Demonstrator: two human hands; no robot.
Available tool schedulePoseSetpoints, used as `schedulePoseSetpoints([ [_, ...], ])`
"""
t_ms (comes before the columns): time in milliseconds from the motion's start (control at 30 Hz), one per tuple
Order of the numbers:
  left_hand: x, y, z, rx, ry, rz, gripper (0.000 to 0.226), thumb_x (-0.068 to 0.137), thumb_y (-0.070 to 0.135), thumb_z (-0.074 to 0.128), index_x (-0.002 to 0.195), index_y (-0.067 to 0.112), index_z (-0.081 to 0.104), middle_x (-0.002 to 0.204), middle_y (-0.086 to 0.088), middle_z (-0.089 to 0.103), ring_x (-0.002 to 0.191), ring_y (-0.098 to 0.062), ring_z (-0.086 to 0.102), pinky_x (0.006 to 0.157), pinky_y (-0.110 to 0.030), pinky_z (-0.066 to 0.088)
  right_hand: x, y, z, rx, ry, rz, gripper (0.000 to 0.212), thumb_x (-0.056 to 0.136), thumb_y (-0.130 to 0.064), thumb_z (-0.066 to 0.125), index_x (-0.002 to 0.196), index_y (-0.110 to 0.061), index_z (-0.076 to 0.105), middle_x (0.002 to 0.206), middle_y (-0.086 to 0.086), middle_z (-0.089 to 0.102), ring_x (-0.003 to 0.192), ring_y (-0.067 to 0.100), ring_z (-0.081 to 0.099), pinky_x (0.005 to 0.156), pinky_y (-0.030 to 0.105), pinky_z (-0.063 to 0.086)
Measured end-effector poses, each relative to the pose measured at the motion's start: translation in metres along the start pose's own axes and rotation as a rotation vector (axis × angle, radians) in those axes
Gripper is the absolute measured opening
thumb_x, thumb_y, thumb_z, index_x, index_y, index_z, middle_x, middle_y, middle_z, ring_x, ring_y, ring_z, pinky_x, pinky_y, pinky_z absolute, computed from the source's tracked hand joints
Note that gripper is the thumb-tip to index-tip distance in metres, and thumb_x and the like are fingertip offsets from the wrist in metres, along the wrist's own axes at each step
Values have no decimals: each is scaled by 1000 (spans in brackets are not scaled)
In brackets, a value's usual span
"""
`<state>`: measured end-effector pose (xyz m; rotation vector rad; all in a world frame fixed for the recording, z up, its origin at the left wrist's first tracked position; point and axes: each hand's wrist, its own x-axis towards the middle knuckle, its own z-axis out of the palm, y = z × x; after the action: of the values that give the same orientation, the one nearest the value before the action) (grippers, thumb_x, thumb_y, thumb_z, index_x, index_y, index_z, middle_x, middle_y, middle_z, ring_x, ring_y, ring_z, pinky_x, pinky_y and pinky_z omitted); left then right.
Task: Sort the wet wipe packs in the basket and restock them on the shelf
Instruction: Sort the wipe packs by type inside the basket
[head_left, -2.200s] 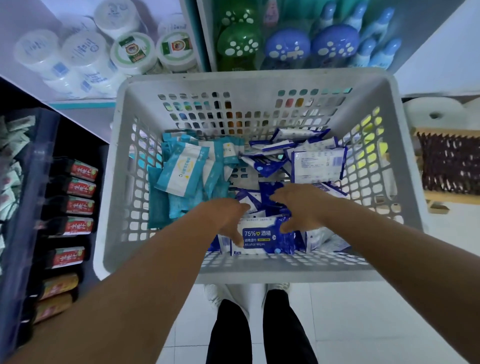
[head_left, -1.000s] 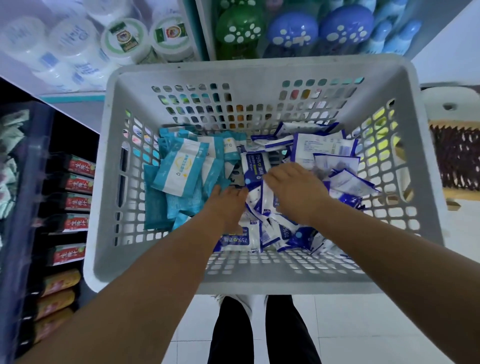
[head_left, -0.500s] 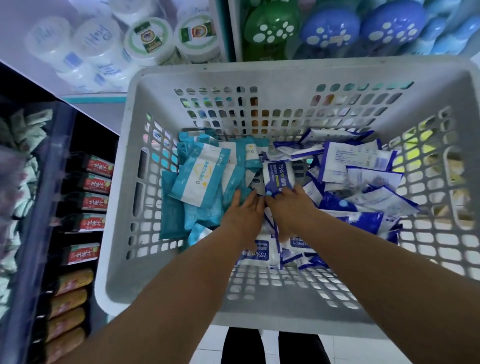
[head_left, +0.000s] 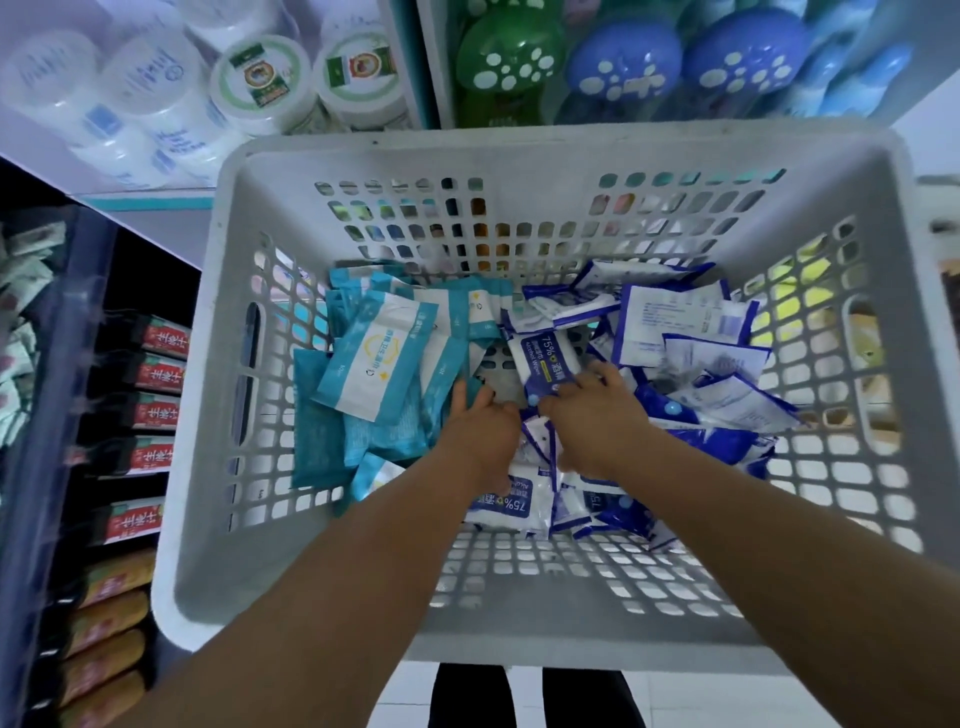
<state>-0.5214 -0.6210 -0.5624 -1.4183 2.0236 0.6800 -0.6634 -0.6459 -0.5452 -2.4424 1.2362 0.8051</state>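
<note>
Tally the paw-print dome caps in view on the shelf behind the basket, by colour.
Green cap: 1
Blue caps: 2
Total: 3

Basket (head_left: 332, 561) open on top; perforated walls close all four sides. Near strip of its floor bare. Teal packs (head_left: 374, 374) heaped against left wall, dark blue packs (head_left: 696, 364) piled along right and far side. Narrow bare gap of floor between the heaps, mid-basket. Left hand (head_left: 480, 431) and right hand (head_left: 587, 415) side by side fill the near end of that gap. Shelf (head_left: 150, 200) edge overhangs just beyond far-left corner.
</note>
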Motion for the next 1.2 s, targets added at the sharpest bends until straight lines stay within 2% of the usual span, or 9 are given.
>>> schedulePoseSetpoints([
  [200, -5, 8, -6, -46, 69, 29, 86, 73, 40, 76, 140, 8, 32, 124, -8, 56, 130, -27, 34, 115, -51, -3, -22, 20, -11, 96, 119, 70, 37, 88, -33, 56, 124, -23, 53, 123, 0, 57, 119, 22, 46, 105, 34, 24],
  [333, -14, 11, -11, -35, 91, 68, 46, 80, 43, 70, 117, 17, 57, 112, -3, 61, 122, -24, 45, 117, -49, -3, -40, 30, -14, 169, 196, 146, 41, 92, -38, 54, 129, -21, 50, 126, 1, 57, 118, 23, 47, 99, 33, 32],
  [433, -20, 12, -14, -67, 103, 50, 40, 82, 44, 66, 113, 19, 61, 107, -2, 61, 117, -22, 49, 116, -46, -6, -49, 34, -15, 291, 259, 175, 35, 92, -35, 56, 124, -22, 57, 120, 2, 61, 112, 23, 51, 90, 32, 39],
  [567, -24, 5, -24, -414, 156, -86, 47, 85, 46, 63, 124, 21, 55, 115, -1, 64, 118, -19, 52, 117, -44, -3, -58, 38, -22, 500, 402, 300, 27, 90, -29, 62, 113, -17, 66, 107, 9, 65, 106, 25, 53, 82, 33, 42],
  [633, -25, 2, -32, -581, 183, -157, 53, 83, 45, 66, 128, 20, 55, 117, -2, 65, 115, -21, 55, 116, -42, 13, -61, 42, -27, 533, 449, 370, 27, 91, -30, 62, 113, -14, 65, 104, 10, 65, 106, 27, 52, 78, 33, 42],
  [733, -32, 4, -43, -802, 225, -195, 44, 82, 34, 72, 118, 12, 59, 102, -8, 67, 93, -23, 63, 90, -34, 47, -62, 49, -37, 541, 518, 434, 30, 92, -31, 61, 112, -10, 63, 102, 13, 65, 100, 31, 54, 77, 35, 43],
  [867, -41, 11, -55, -983, 270, -256, 27, 83, 24, 72, 104, 12, 61, 92, -3, 64, 80, -18, 59, 70, -27, 47, -66, 64, -50, 557, 571, 542, 27, 95, -31, 55, 106, -6, 58, 101, 13, 60, 99, 32, 52, 66, 33, 34],
  [1100, -22, 40, -62, -1274, 213, -366, 15, 83, 20, 73, 87, 11, 61, 90, -8, 65, 78, -24, 62, 74, -39, 55, -64, 80, -58, 479, 527, 576, 35, 99, -31, 47, 129, -12, 44, 120, 12, 56, 113, 30, 48, 81, 39, 41],
  [1200, -8, 48, -55, -1333, 159, -377, 24, 89, 16, 66, 109, 5, 59, 101, -14, 63, 68, -20, 56, 64, -37, 53, -53, 88, -52, 305, 454, 490, 47, 98, -35, 46, 140, -16, 34, 134, 10, 51, 126, 29, 41, 97, 41, 37],
])
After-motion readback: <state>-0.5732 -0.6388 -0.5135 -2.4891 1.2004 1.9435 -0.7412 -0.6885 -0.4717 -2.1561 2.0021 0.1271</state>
